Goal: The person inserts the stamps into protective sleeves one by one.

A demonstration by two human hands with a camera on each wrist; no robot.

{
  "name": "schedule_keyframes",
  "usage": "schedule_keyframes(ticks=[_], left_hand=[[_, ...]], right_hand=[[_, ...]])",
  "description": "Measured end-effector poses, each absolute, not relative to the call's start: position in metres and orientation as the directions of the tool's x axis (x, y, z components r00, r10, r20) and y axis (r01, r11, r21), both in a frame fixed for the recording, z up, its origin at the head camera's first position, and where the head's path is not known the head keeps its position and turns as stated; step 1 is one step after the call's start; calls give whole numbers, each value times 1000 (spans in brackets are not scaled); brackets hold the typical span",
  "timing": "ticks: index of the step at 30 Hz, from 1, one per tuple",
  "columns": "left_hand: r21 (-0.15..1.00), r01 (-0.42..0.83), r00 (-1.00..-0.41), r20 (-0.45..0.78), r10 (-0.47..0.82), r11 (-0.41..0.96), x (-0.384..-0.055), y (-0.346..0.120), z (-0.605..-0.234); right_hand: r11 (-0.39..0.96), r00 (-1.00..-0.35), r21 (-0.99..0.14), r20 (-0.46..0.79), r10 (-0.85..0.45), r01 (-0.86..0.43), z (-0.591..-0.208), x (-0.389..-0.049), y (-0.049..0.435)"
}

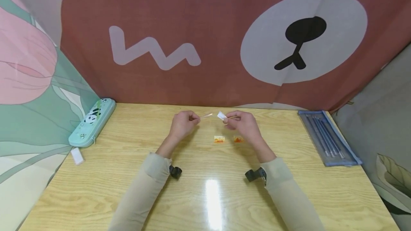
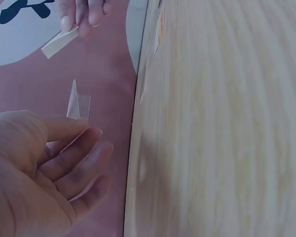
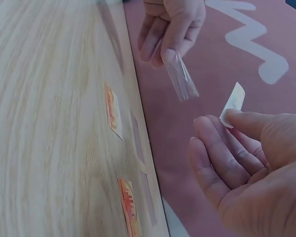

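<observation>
My left hand [image 1: 183, 124] pinches a small clear plastic sleeve [image 3: 182, 81] between thumb and forefinger, above the far part of the table. Facing it, my right hand [image 1: 246, 126] pinches a small white paper-like strip [image 3: 234, 103] with a serrated edge. A short gap separates the sleeve from the strip. The right hand's other fingers are loosely bent, as the right wrist view shows. Beneath the hands, two small orange-and-white printed pieces lie on the table, a left piece [image 1: 219, 139] and a right piece [image 1: 238, 139] partly behind the right hand.
A mint panda pencil case [image 1: 92, 122] lies at the left edge of the wooden table [image 1: 128, 174], with a small white block [image 1: 77, 156] near it. At the right is a blue zip pouch [image 1: 329, 138] holding several pens. A brown printed cloth [image 1: 154, 88] hangs behind.
</observation>
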State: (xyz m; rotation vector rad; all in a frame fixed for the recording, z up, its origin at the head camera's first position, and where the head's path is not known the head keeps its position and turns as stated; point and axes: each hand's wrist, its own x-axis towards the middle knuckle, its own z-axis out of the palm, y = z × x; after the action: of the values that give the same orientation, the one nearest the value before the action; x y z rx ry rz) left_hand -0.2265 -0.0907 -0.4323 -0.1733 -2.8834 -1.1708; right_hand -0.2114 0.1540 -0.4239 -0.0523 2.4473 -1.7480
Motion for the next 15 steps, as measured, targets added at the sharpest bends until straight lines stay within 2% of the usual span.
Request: schedule_keyframes(ticks=[6, 15], left_hand=[[754, 154, -987, 88, 133, 639, -224, -87, -433], [874, 139, -984, 71, 161, 466, -221, -81, -433]], right_hand=[[226, -989, -970, -114, -97, 90, -426, -212, 161], [145, -992, -984, -111, -68, 100, -438, -214, 170]])
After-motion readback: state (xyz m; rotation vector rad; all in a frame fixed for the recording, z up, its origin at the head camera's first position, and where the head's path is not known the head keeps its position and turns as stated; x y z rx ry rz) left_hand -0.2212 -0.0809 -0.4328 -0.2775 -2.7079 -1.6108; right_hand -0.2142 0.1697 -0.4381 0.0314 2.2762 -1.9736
